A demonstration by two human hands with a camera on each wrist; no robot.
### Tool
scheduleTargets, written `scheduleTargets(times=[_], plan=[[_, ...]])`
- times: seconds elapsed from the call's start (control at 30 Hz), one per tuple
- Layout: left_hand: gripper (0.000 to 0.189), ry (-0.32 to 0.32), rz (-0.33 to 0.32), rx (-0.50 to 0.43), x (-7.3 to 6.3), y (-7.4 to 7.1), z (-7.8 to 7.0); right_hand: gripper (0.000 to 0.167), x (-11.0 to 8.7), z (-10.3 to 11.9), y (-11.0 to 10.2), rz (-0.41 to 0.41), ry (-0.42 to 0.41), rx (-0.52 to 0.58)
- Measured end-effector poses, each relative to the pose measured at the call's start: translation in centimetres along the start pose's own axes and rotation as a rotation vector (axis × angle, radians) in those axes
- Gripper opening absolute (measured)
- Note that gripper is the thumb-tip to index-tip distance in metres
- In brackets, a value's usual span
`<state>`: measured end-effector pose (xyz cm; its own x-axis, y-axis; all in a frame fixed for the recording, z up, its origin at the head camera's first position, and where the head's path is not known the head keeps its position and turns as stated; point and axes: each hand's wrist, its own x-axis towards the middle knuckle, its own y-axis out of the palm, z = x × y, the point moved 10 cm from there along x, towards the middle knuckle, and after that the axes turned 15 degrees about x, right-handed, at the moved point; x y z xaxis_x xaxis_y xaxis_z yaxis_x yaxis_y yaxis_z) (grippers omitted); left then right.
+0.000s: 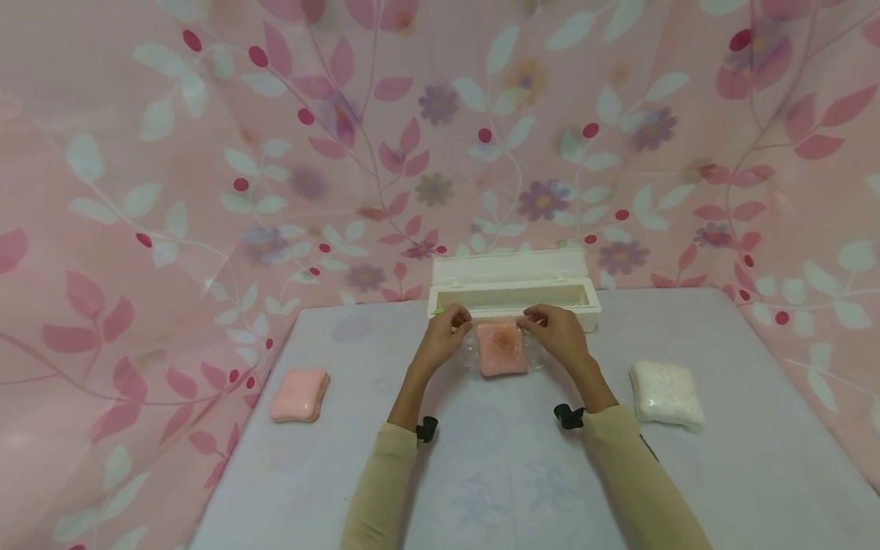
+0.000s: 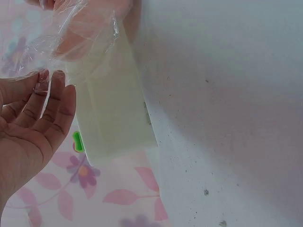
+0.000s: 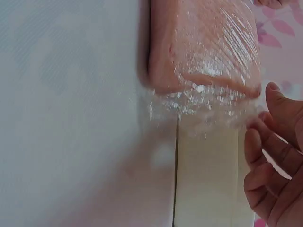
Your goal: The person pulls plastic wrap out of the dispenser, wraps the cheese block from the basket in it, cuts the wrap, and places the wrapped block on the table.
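A pink square block (image 1: 503, 348) with a brown patch lies in the middle of the table, under clear plastic wrap (image 3: 203, 101) that bunches and shines at its sides. At the far left corner of the block, my left hand (image 1: 445, 334) pinches the wrap between thumb and fingertips; the left wrist view shows the film stretched from them. My right hand (image 1: 558, 334) is at the far right corner, fingers curled at the film's edge. Just beyond both hands stands a long white box (image 1: 590, 319) with its lid (image 1: 510, 266) raised and a green piece (image 2: 78, 141) at its left end.
Another pink block (image 1: 299, 395) lies on the left of the table (image 1: 509, 489). To the right is a white block (image 1: 665, 394) with a shiny, wrapped look. Floral pink cloth (image 1: 385, 153) hangs behind and at both sides.
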<state>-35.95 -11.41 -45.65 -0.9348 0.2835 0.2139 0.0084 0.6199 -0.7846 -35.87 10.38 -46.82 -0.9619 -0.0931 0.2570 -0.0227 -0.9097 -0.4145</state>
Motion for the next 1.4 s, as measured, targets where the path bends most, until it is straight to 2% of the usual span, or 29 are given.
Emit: scheduleTargets(times=[0.13,0.23,0.37,0.63,0.77,0.87,0.97,1.1,1.2,1.27,1.4], plan=[[0.008,0.027,-0.005,-0.017,-0.1,0.3,-0.5,0.030,0.2,0.2,0.8,0.016,0.017,-0.016],[0.008,0.044,-0.016,-0.010,-0.2,0.3,-0.7,0.026,0.3,0.2,1.2,0.018,0.039,0.018],[0.008,0.054,-0.029,-0.007,-0.3,0.3,-0.9,0.017,0.4,0.1,1.2,0.002,0.027,0.010],[0.012,0.090,-0.024,-0.025,-0.3,0.3,-1.5,0.008,0.6,0.9,1.2,-0.013,-0.046,-0.127],[0.015,0.082,-0.045,-0.036,-0.3,-0.1,-1.6,0.013,0.7,1.1,1.8,0.021,-0.047,-0.187],[0.016,0.068,-0.055,-0.042,-0.3,-0.2,-1.4,0.013,0.7,1.1,2.0,0.022,-0.061,-0.193],[0.017,0.061,-0.055,-0.051,-0.3,-0.2,-1.4,0.008,0.4,1.5,2.0,-0.003,-0.133,-0.192],[0.016,0.072,-0.056,-0.057,-0.3,-0.1,-1.7,0.009,-0.2,2.3,1.7,-0.069,-0.280,-0.223],[0.015,0.080,-0.056,-0.046,-0.3,-0.1,-2.0,0.007,-0.4,2.6,1.7,-0.107,-0.335,-0.250],[0.014,0.079,-0.059,-0.046,-0.3,-0.1,-2.0,0.004,-0.5,2.5,1.7,-0.121,-0.319,-0.255],[0.015,0.061,-0.078,-0.060,-0.4,-0.2,-1.7,0.006,-0.8,1.8,1.2,-0.172,-0.179,-0.207]])
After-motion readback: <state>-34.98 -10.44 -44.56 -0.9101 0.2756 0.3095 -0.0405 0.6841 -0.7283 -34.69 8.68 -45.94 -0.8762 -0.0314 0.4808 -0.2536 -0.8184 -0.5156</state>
